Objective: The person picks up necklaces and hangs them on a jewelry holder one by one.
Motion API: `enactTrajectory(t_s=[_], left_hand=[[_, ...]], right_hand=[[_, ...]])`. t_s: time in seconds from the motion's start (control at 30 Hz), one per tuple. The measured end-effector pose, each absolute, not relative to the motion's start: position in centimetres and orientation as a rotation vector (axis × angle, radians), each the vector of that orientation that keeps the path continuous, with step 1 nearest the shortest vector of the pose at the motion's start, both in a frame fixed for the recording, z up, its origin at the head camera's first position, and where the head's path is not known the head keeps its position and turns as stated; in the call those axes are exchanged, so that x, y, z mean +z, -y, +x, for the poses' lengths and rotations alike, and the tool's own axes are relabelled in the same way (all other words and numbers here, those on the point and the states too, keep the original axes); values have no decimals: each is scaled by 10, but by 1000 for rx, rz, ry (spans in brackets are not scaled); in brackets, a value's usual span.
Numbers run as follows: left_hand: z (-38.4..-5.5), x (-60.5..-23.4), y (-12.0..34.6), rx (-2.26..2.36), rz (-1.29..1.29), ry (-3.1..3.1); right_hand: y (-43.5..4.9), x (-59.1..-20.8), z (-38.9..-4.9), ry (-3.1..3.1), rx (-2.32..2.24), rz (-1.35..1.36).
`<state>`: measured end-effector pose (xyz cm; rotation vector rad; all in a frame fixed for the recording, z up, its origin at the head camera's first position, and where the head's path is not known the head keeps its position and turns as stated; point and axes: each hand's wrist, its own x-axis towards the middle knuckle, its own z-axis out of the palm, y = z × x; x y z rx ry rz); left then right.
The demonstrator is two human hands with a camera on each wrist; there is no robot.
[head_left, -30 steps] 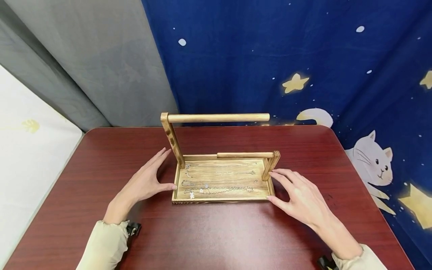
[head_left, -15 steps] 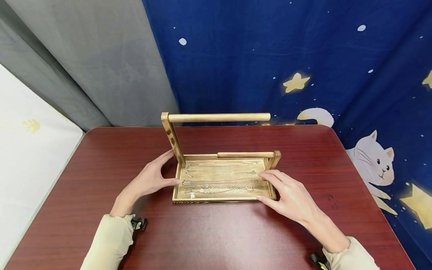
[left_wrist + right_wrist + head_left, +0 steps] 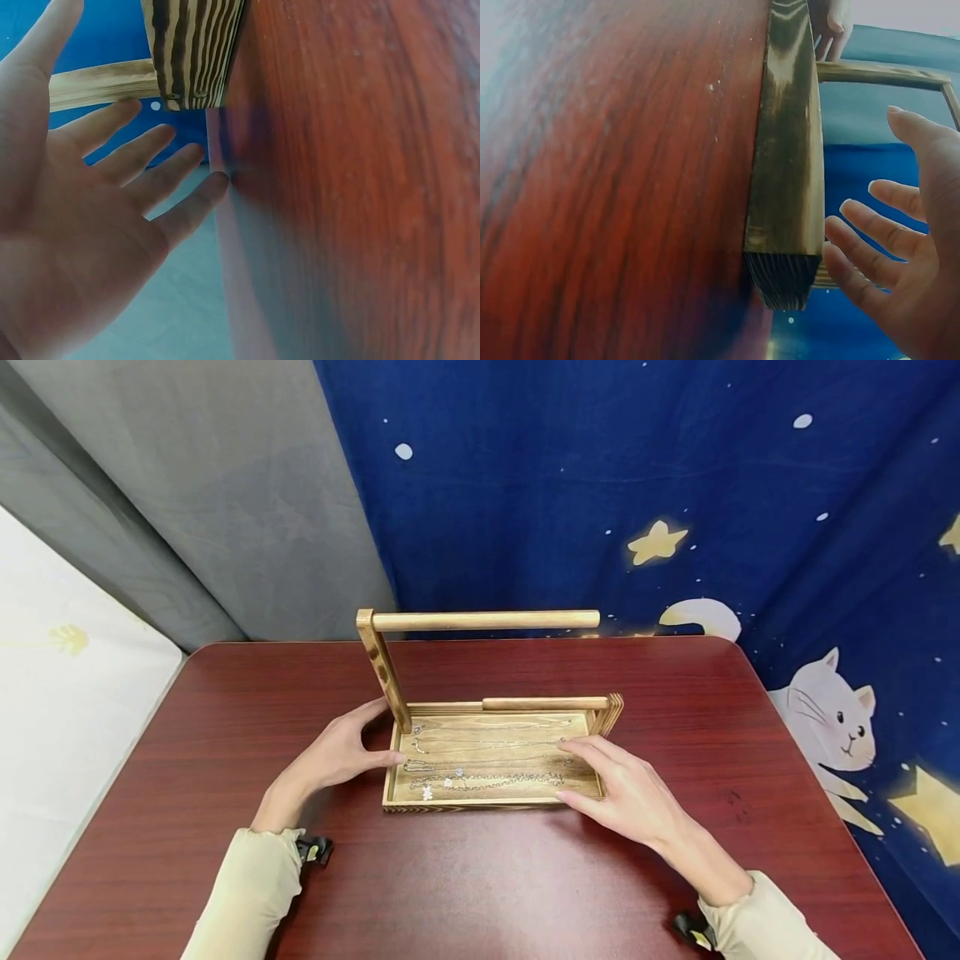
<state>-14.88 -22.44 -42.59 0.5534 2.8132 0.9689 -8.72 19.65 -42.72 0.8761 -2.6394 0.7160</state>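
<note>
A wooden jewellery stand has a shallow tray (image 3: 480, 807) as its base, with silvery necklaces (image 3: 487, 782) laid lengthwise in it, one with a small white pendant (image 3: 427, 792). From its left end a tall post (image 3: 385, 672) carries a long bar (image 3: 487, 621); a lower bar (image 3: 543, 703) runs along the back to a short post at right. My left hand (image 3: 337, 753) is beside the left end, thumb at the rim, fingers spread behind the post. Over the tray's right end reaches my right hand (image 3: 630, 789), thumb near the front rim, fingers relaxed and holding nothing.
The stand sits mid-table on a reddish-brown wooden tabletop (image 3: 480, 877). Behind the table's back edge hang a grey curtain (image 3: 247, 510) and a blue one (image 3: 510, 485) with stars and a cat. A white surface (image 3: 60, 710) borders the left side.
My right hand has moved left from the tray's right end to over the tray. My left hand has shifted slightly right, closer to the left rim. The stand has stayed put.
</note>
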Motion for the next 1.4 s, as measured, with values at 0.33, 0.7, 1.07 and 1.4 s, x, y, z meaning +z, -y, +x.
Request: enactTrajectory(t_s=[0.33, 0.7, 1.07, 1.4], left_hand=[[-154, -432, 225, 976, 537, -2773], [-158, -433, 226, 1008, 575, -2700], [-159, -435, 227, 1043, 559, -2650], [-163, -435, 229, 1053, 526, -2634]], right_hand=[[-188, -438, -94, 2653, 934, 905], [-174, -444, -103, 2729, 1031, 928], [-163, -445, -106, 2794, 977, 899], [-154, -445, -112, 2838, 1049, 875]])
